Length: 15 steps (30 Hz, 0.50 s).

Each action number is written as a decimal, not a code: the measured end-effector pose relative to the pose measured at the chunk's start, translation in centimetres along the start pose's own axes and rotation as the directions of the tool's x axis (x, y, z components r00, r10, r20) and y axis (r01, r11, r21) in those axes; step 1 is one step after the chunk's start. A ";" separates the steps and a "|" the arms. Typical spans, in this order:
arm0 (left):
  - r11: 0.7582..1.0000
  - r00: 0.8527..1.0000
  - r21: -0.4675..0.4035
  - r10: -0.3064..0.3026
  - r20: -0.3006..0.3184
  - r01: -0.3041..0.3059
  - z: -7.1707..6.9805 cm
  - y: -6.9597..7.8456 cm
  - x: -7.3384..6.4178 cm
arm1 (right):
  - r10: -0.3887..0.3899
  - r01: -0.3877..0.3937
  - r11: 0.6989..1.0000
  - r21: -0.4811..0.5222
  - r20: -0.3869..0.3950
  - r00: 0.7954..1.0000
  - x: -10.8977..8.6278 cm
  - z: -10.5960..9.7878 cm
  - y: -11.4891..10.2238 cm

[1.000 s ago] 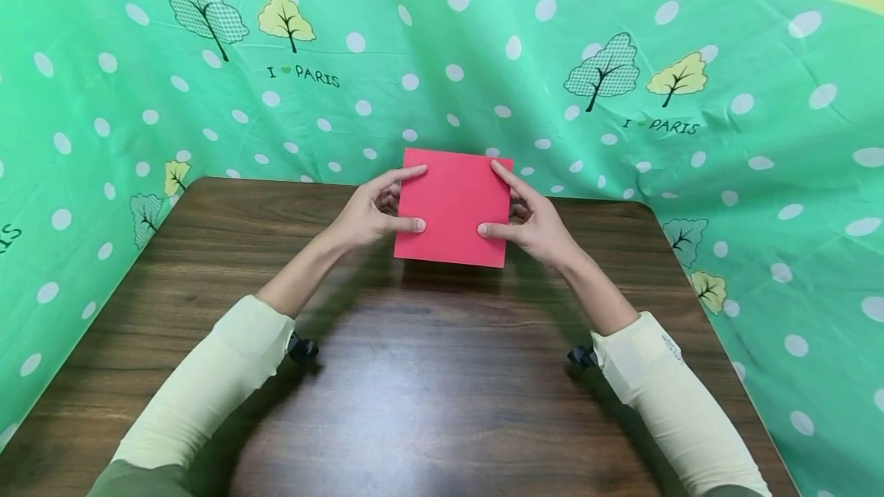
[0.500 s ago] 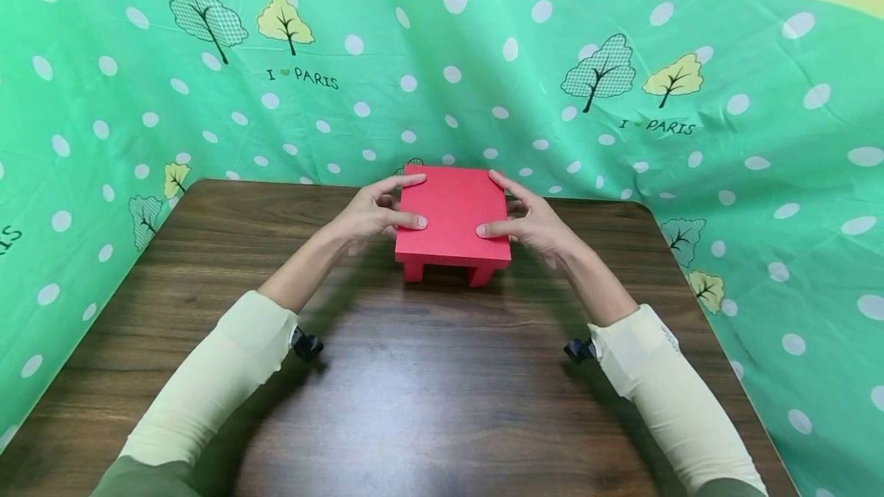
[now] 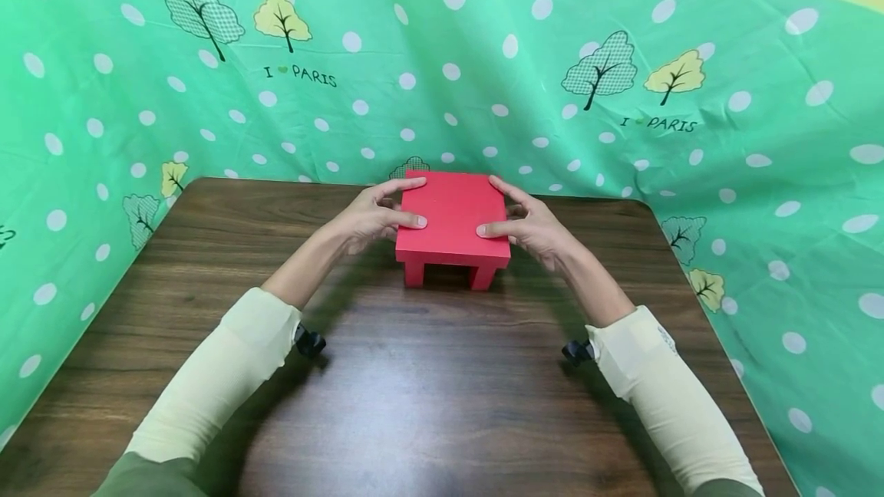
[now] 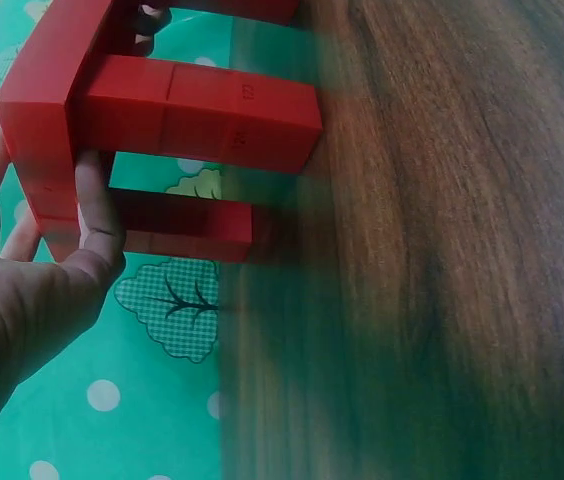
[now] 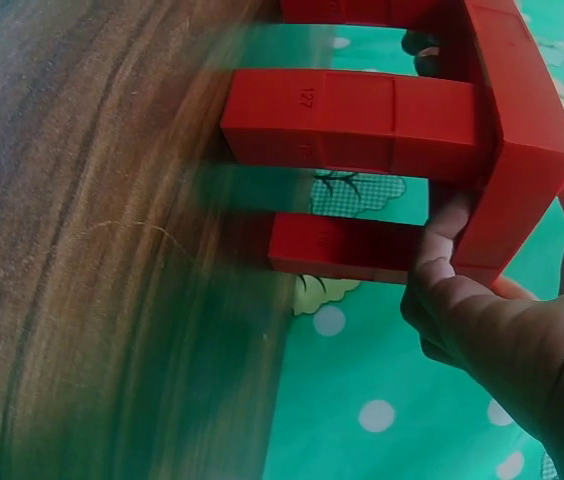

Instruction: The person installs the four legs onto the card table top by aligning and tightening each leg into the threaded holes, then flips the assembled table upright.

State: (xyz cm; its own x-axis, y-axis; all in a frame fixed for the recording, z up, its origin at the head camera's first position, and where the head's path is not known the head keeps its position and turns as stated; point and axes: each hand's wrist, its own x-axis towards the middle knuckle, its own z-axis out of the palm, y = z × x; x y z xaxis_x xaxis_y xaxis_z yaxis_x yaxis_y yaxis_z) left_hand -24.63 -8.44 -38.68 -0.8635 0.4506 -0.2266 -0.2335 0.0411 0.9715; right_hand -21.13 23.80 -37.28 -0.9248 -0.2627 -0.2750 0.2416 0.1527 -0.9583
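Observation:
A small red stool (image 3: 452, 209) with a flat square top and legs pointing down is near the far edge of the table (image 3: 442, 374). My left hand (image 3: 369, 217) grips its left side, thumb and a finger on top, other fingers curled underneath. Opposite it, my right hand (image 3: 532, 225) holds the right side the same way. In the left wrist view, the legs (image 4: 202, 110) stick out below the top with small raised markings. The right wrist view has fingers under the top beside a leg (image 5: 352, 115). Whether the feet touch the tabletop, I cannot tell.
A green cloth (image 3: 483, 44) with white dots and printed trees hangs behind and beside the table. Black wrist cameras, such as the left one (image 3: 308, 342), sit at both sleeves.
The stool has tipped from its top facing me to standing level with legs down, and its near edge sits slightly lower. Both hands keep their grip.

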 end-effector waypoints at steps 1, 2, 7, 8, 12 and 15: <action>1.000 1.000 -0.008 -0.002 0.004 0.002 0.0 0.0 0.0 | 0.004 -0.004 1.000 0.006 -0.002 1.000 0.0 0.0 0.1; 1.000 1.000 -0.016 -0.004 0.008 0.004 0.0 0.0 0.0 | 0.006 -0.006 1.000 0.010 -0.003 1.000 0.0 0.0 0.1; 1.000 1.000 -0.031 -0.003 0.027 0.004 -0.1 -0.1 0.0 | -0.002 0.002 1.000 0.014 -0.001 1.000 -0.1 0.0 0.2; 0.999 1.000 -0.032 -0.002 0.030 0.003 -0.1 -0.1 0.0 | -0.004 0.004 1.000 0.016 0.000 1.000 -0.1 0.0 0.2; 0.999 0.999 -0.037 -0.004 0.037 0.006 -0.2 -0.1 0.0 | -0.002 0.002 1.000 0.019 0.004 1.000 -0.1 0.0 0.1; 1.000 0.999 -0.025 -0.006 0.041 0.007 -0.2 -0.2 0.1 | 0.000 0.000 1.000 0.019 0.007 1.000 -0.2 0.0 0.1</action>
State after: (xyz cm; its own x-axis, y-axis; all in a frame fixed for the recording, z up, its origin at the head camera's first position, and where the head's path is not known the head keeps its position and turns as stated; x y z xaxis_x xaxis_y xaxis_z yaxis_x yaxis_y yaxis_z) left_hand -24.77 -8.61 -38.87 -0.8430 0.4868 -0.2289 -0.2504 0.0214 0.9679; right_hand -20.96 23.88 -37.37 -0.9227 -0.2697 -0.2755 0.2471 0.1347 -0.9596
